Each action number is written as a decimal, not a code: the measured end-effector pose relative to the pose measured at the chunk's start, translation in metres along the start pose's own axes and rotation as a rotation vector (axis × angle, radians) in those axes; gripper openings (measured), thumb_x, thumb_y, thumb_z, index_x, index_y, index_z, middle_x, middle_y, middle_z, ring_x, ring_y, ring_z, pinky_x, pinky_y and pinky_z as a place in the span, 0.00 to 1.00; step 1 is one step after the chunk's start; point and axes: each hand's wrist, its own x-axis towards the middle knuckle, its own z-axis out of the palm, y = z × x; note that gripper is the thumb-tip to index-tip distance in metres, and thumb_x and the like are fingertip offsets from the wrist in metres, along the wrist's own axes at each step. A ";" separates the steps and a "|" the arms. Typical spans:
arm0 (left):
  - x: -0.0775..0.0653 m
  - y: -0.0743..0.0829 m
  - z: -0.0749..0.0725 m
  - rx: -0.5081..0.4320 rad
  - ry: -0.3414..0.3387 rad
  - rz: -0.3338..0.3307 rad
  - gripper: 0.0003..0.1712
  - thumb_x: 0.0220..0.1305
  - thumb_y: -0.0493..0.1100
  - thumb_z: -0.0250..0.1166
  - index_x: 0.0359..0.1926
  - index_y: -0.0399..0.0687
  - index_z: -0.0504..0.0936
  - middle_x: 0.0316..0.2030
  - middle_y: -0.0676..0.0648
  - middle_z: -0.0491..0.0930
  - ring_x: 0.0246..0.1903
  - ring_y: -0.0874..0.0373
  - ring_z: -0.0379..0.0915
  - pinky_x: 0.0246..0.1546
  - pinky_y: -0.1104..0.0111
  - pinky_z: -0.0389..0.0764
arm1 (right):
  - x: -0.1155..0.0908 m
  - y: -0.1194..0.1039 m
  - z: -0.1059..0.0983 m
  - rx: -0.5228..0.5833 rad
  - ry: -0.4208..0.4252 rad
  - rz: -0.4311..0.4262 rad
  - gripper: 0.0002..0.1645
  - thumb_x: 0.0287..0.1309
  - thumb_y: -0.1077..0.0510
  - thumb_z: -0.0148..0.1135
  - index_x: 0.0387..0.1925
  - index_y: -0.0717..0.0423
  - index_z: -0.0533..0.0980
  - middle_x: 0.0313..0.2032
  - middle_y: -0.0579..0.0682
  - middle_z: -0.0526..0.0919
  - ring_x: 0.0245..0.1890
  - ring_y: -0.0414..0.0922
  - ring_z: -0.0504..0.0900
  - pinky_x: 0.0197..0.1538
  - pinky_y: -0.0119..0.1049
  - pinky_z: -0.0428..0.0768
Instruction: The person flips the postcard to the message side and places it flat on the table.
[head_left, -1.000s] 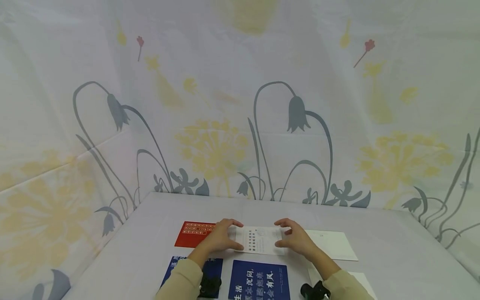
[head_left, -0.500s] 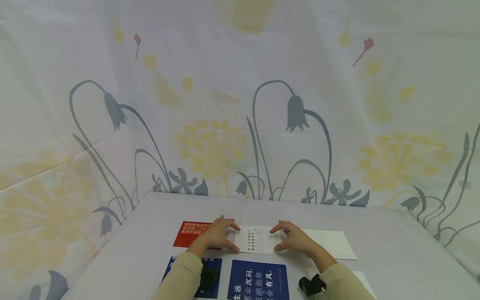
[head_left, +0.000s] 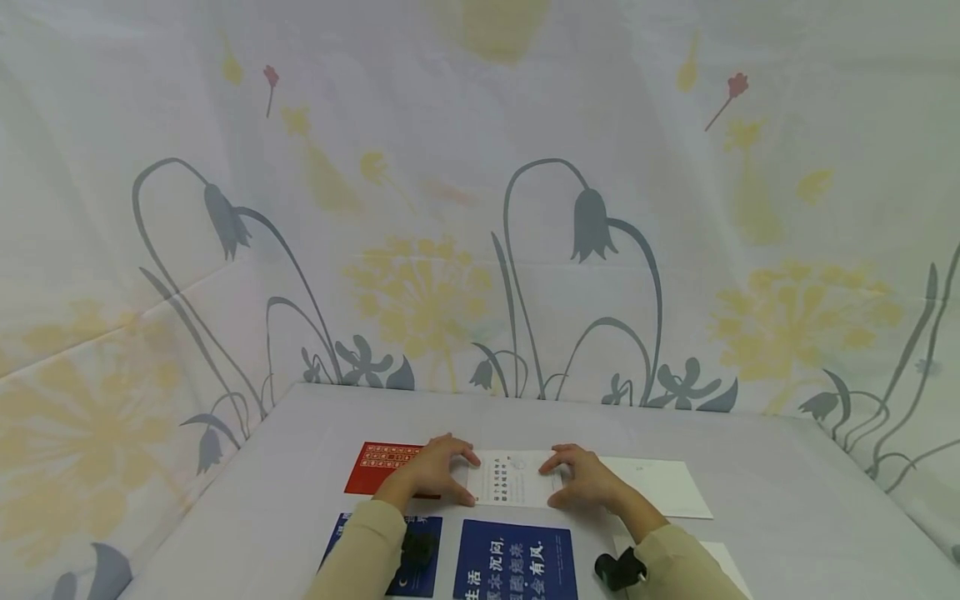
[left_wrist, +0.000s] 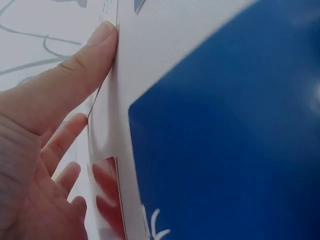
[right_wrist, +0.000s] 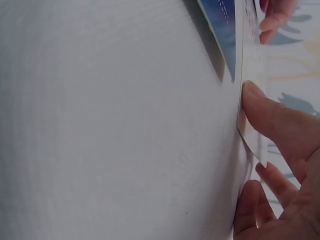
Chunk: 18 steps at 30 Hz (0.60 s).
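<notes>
In the head view a white card [head_left: 510,482] with dark vertical print lies at mid-table, between both hands. My left hand [head_left: 435,469] holds its left end, with the thumb [left_wrist: 102,42] at the near edge and the index fingertip by the corner in the left wrist view. On the opposite end is my right hand [head_left: 588,477], thumb [right_wrist: 255,95] against the near edge and index finger bent over the far side. Part of a red card [head_left: 378,471] with gold print is covered by the left hand. The thumbs and fingers hide the white card's ends.
Nearer the front lie a blue card [head_left: 517,558] with white writing and another blue card [head_left: 427,533], partly under the left sleeve. A plain white card [head_left: 660,483] is right of the right hand; one more [head_left: 726,560] shows beside that sleeve. A flower-patterned curtain [head_left: 465,208] hangs behind.
Both hands have shifted slightly toward the front edge along the white card's ends. The right index finger has come further over the card. The card has barely moved.
</notes>
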 end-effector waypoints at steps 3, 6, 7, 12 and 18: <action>0.000 0.000 0.000 0.003 -0.004 0.012 0.26 0.36 0.43 0.78 0.42 0.53 0.82 0.58 0.44 0.70 0.66 0.41 0.47 0.61 0.42 0.52 | -0.001 -0.002 0.001 -0.024 0.026 -0.023 0.23 0.27 0.65 0.78 0.32 0.50 0.82 0.59 0.60 0.68 0.57 0.65 0.64 0.58 0.61 0.62; 0.000 0.000 -0.001 0.015 -0.004 0.021 0.26 0.37 0.43 0.78 0.42 0.52 0.82 0.57 0.44 0.70 0.65 0.41 0.50 0.60 0.43 0.55 | -0.002 -0.005 0.003 -0.035 0.050 -0.052 0.23 0.27 0.67 0.78 0.33 0.52 0.81 0.58 0.61 0.68 0.45 0.56 0.74 0.50 0.50 0.73; 0.000 0.000 -0.001 0.016 -0.002 0.023 0.25 0.37 0.42 0.78 0.42 0.52 0.82 0.57 0.44 0.69 0.64 0.41 0.52 0.60 0.44 0.57 | -0.003 -0.006 0.004 -0.037 0.058 -0.058 0.24 0.27 0.67 0.78 0.34 0.53 0.81 0.58 0.61 0.68 0.41 0.52 0.75 0.46 0.46 0.75; -0.002 0.005 0.000 -0.018 0.021 0.020 0.24 0.37 0.41 0.78 0.41 0.53 0.83 0.57 0.46 0.66 0.58 0.44 0.60 0.57 0.48 0.65 | -0.007 -0.011 0.006 -0.033 0.102 -0.056 0.26 0.28 0.70 0.77 0.36 0.56 0.80 0.56 0.63 0.67 0.32 0.44 0.73 0.36 0.37 0.75; -0.006 0.010 0.002 -0.102 0.042 0.009 0.24 0.38 0.37 0.78 0.41 0.50 0.82 0.58 0.45 0.64 0.45 0.51 0.71 0.50 0.57 0.75 | -0.011 -0.014 0.006 -0.030 0.140 -0.001 0.26 0.29 0.71 0.76 0.38 0.57 0.80 0.41 0.55 0.72 0.32 0.46 0.73 0.34 0.39 0.77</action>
